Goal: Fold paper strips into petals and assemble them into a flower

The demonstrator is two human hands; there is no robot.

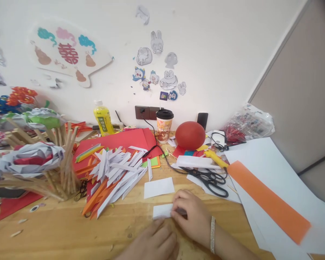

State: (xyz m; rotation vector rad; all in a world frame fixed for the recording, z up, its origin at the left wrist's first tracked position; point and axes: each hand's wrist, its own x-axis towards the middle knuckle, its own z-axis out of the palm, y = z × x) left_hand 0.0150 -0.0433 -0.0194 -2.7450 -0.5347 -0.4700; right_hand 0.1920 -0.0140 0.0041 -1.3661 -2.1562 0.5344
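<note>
A small folded white paper [161, 211] lies on the wooden table in front of me. My right hand [192, 216], with a sparkling bracelet at the wrist, pinches its right end between thumb and fingers. My left hand [154, 242] is at the paper's near edge, slightly blurred, its fingers bent and close together; whether it grips the paper is hidden. Just beyond, a flat white paper rectangle [159, 187] rests on the table, touched by neither hand.
Folded white and orange strips [119, 169] are heaped left of centre. Black scissors [209, 178], a red balloon [190, 135], a lidded cup [164, 126] and a yellow bottle [103, 119] stand or lie behind. Large white sheets [281, 180] with an orange strip [268, 202] cover the right.
</note>
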